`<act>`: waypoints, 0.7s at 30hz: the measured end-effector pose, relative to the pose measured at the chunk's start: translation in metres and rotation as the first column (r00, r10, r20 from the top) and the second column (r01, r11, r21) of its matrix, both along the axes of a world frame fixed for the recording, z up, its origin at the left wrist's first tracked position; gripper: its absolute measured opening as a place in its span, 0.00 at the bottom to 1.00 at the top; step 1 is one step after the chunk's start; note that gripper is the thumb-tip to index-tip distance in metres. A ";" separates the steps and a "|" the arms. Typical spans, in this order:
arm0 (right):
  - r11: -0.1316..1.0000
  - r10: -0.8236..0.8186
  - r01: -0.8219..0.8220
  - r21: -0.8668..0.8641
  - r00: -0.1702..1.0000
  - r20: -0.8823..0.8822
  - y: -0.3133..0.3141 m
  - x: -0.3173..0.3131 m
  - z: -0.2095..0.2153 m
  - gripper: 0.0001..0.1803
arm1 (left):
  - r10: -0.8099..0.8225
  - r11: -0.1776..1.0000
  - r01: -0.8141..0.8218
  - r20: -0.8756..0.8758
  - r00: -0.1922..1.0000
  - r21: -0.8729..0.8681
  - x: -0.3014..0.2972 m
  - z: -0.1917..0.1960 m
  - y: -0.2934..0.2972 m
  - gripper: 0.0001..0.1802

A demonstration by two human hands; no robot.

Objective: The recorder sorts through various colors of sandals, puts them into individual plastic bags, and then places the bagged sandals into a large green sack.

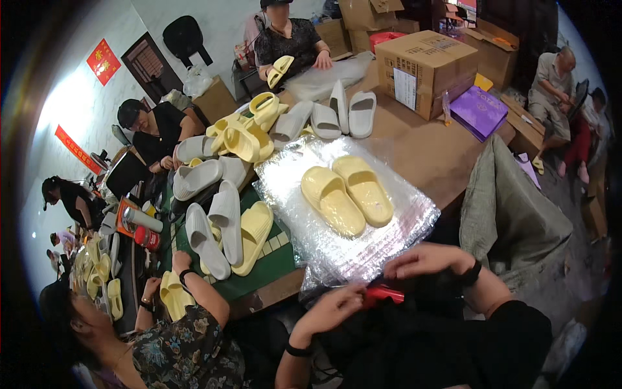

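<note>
A pair of pale yellow slide sandals (pixel 346 196) lies side by side on a stack of clear, shiny plastic bags (pixel 285 220) at the table's near edge. At the lower edge of the stack is my left hand (pixel 332 312), its fingers loosely bent and pointing right, with nothing visible in them. My right hand (pixel 424 260) hovers by the stack's near right corner, fingers stretched out and empty. Neither hand touches the sandals. Below and between the hands shows a red object (pixel 383 296), mostly hidden.
Grey slides (pixel 207 240) and yellow slides (pixel 253 236) crowd the table left of the bags. A cardboard box (pixel 424 71) and purple packages (pixel 479 111) stand far right. A grey-green sack (pixel 512 207) hangs at right. Co-workers sit left and across; one (pixel 181 350) handles yellow slides close by.
</note>
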State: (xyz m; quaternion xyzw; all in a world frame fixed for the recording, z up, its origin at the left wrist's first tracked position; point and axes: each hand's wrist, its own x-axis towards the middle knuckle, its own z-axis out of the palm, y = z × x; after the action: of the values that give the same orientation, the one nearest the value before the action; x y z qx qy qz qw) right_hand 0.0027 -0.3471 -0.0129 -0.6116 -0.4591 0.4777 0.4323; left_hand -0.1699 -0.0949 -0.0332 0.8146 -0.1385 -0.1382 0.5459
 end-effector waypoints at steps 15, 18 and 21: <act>0.714 -0.195 0.698 -0.051 0.268 0.943 0.133 0.074 -0.048 0.52 | 0.306 0.477 -0.663 0.598 0.741 0.577 0.116 -0.079 0.007 0.42; 0.733 -0.328 0.677 0.067 0.265 0.907 0.135 0.076 -0.056 0.22 | 0.367 0.526 -0.686 0.593 0.717 0.503 0.114 -0.083 0.005 0.42; 0.756 -0.391 0.634 0.162 0.239 0.889 0.147 0.087 -0.081 0.16 | 0.557 0.566 -0.755 0.523 0.646 0.330 0.113 -0.091 0.003 0.41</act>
State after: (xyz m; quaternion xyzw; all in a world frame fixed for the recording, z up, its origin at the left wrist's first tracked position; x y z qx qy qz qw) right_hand 0.0897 -0.1997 -0.0934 -0.9268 -0.3259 -0.0362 0.1828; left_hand -0.0565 -0.0915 -0.1244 0.9310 0.1262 0.1991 0.2789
